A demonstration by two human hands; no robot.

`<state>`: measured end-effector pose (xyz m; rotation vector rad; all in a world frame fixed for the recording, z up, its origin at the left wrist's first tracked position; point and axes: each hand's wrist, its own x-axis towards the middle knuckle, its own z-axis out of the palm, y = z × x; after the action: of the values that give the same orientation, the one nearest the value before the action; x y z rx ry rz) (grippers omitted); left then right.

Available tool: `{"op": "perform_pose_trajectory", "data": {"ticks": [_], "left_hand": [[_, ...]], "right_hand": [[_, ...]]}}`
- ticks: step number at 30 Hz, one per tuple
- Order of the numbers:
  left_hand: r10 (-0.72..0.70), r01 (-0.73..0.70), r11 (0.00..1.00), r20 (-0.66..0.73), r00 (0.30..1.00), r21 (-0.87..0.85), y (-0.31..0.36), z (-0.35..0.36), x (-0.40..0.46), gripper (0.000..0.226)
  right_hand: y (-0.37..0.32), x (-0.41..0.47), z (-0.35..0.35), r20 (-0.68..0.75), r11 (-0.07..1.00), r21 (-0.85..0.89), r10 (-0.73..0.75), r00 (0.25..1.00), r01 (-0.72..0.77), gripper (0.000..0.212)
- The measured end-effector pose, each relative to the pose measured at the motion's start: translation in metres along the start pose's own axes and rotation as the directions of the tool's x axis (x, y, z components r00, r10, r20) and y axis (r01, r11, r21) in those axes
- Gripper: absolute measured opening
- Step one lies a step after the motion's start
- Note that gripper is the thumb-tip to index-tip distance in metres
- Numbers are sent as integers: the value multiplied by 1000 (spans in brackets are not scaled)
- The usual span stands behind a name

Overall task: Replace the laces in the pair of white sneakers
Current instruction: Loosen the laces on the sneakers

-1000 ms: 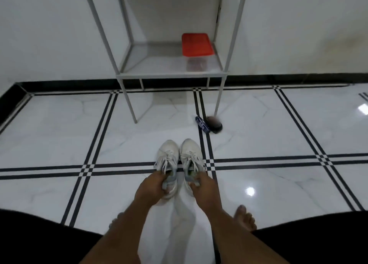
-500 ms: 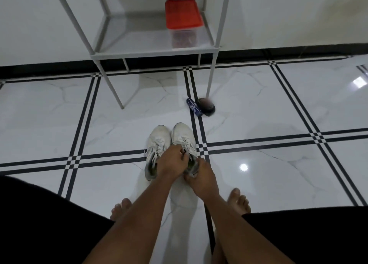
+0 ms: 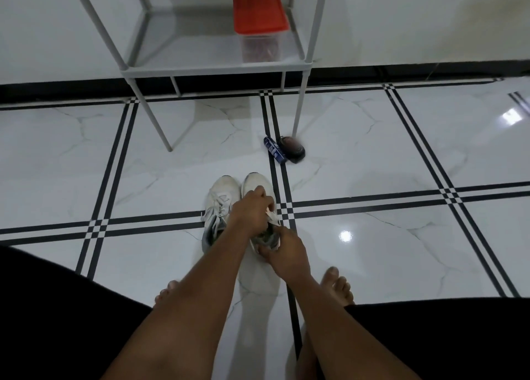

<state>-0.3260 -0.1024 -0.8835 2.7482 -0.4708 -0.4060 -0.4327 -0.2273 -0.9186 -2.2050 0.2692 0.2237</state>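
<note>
Right sneaker [image 3: 256, 185] on the floor [image 3: 372, 236], toe pointing away, side by side with the left sneaker [image 3: 222, 196] and touching or nearly so. Both are white and both are laced; the left one's laces [image 3: 219, 207] sit loose and untouched.

Left hand [image 3: 250, 212] is over the right sneaker's lacing, fingers curled and pinching a bit of white lace [image 3: 271, 214]. Right hand [image 3: 286, 253] is at the heel end, fingers curled round the collar, steadying the shoe. The two hands are close together on the one shoe, not touching each other.

Bare feet on the floor on either side, nearer the camera. Beyond the shoes: a small blue packet [image 3: 274, 149] lying against a dark rounded object [image 3: 292, 148], by the leg of a grey metal shelf [image 3: 212, 70]. A clear container with a red lid [image 3: 259, 11] stands on the shelf.

Judgement: unlacing of the right sneaker is just beginning; the pair's old laces are all in place.

Risks: a hard pull on a knot not yet loosened would tighten it. If the heel grip slackens, the shoe will slide on the glossy tile or tip into its neighbour.
</note>
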Motion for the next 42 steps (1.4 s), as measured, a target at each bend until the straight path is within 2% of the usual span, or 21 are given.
{"op": "perform_pose_trajectory", "data": {"ticks": [4, 6, 9, 12, 16, 17, 18, 20, 21, 23, 25, 29, 32, 35, 36, 37, 38, 39, 40, 41, 42], "left_hand": [[26, -30, 960, 18, 999, 278, 1, 12, -7, 24], [16, -8, 973, -34, 999, 230, -5, 17, -8, 16], [-219, 151, 940, -202, 955, -306, -5, 6, -8, 7], [-442, 158, 678, -226, 868, -718, 5, -33, 5, 11], [-521, -52, 318, -220, 825, -947, 13, -91, 29, 10], [-532, -98, 321, -265, 804, -942, 12, -98, 31, 11], [-525, -102, 424, -336, 782, -900, 10, -101, 31, 15], [-475, 48, 677, -387, 790, -735, -1, -91, 26, 34], [-473, 174, 737, -315, 823, -653, -9, -79, 24, 41], [-507, 417, 758, -51, 861, -502, -23, -45, 19, 42], [-489, 496, 780, 122, 864, -382, -31, -8, 12, 43], [-419, 410, 850, 47, 907, -331, -27, 24, -8, 21], [-425, 388, 866, -52, 904, -316, -25, 16, -8, 25], [-550, 419, 688, -48, 834, -593, -17, -7, 5, 35], [-614, 408, 489, 29, 789, -771, -13, -17, 11, 34], [-629, 345, 180, 162, 760, -921, -9, -27, 16, 30], [-598, 228, -120, 254, 760, -966, -9, -36, 21, 24], [-580, 106, -302, 270, 768, -947, -10, -44, 26, 20], [-585, 27, -368, 253, 771, -930, -15, -47, 31, 23], [-599, 16, -334, 225, 768, -942, -20, -48, 32, 32], [-626, 92, -168, 178, 759, -982, -26, -46, 32, 37]], "right_hand": [[-2, -3, -5, 4, 1000, -6, -5, 1000, 5, 43], [-4, -5, -6, 9, 1000, -16, 12, 1000, -11, 49], [-1, -5, -3, 2, 999, -24, 35, 999, -35, 57], [-9, -8, -5, -9, 998, -19, 56, 998, -57, 50], [-14, -8, -5, -7, 996, -3, 92, 996, -92, 39], [-14, -9, -4, -10, 995, -2, 99, 995, -99, 39], [-15, -10, -4, -15, 995, -1, 98, 995, -98, 39], [-15, -10, -5, -13, 995, -2, 97, 995, -97, 41], [-16, -10, -7, -8, 995, -11, 98, 995, -98, 43], [-16, -10, -11, 6, 994, -30, 102, 995, -102, 46], [-15, -9, -12, 13, 994, -40, 107, 994, -106, 48], [-14, -8, -10, 10, 994, -33, 101, 995, -101, 44], [-14, -7, -10, 13, 992, -47, 116, 993, -115, 48], [-14, -7, -8, 8, 990, -57, 132, 991, -131, 56], [-14, -7, -8, 9, 989, -52, 137, 991, -136, 57], [-13, -7, -7, 6, 989, -46, 140, 990, -140, 56], [-13, -6, -7, 7, 989, -43, 145, 989, -144, 56], [-13, -6, -7, 5, 988, -42, 148, 989, -147, 57], [-12, -5, -6, 8, 987, -47, 152, 988, -151, 59], [-13, -5, -6, 12, 986, -54, 157, 987, -157, 63], [-13, -5, -7, 14, 985, -60, 162, 987, -160, 66]]}}
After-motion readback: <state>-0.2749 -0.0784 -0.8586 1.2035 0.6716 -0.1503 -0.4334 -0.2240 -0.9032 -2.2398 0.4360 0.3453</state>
